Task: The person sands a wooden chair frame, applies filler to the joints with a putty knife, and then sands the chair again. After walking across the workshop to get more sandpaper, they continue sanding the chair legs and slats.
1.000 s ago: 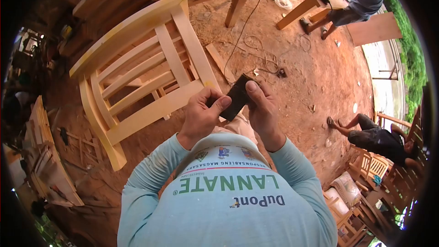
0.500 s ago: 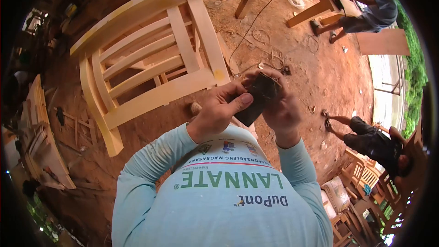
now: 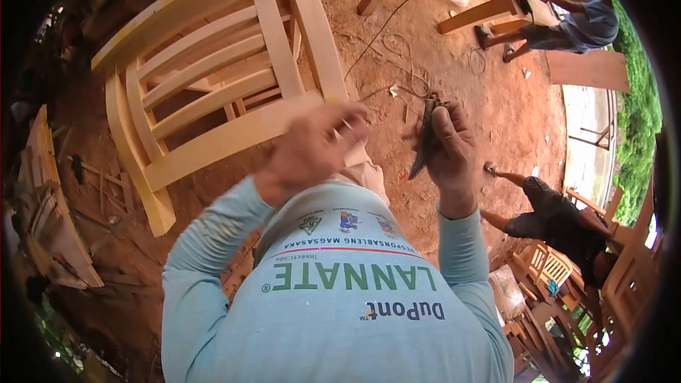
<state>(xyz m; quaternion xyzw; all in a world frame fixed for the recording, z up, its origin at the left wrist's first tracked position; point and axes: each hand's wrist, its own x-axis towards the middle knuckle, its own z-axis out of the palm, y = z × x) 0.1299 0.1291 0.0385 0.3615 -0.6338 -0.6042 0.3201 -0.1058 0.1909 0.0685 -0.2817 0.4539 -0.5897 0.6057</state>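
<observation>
My right hand (image 3: 454, 143) grips a dark, thin, flexible piece (image 3: 424, 143), seen nearly edge-on with its lower end hanging down; what it is made of cannot be made out. My left hand (image 3: 316, 145) is blurred by motion, apart from that piece, its fingers loosely curled with a gap between them and nothing visible inside. It is nearest the lower right corner of a pale wooden frame (image 3: 227, 128) with curved slats, which stands on the left.
Reddish dirt floor carries a cord (image 3: 411, 74). One person (image 3: 578, 25) works at a wooden table (image 3: 489, 10) at the upper right; another person (image 3: 560, 223) bends at the right. Chairs (image 3: 550, 269) stand lower right, boards (image 3: 60, 206) far left.
My hands have moved apart. My left hand has let go of the dark piece and moved left; my right hand keeps it, now turned edge-on. The person at the right has moved left.
</observation>
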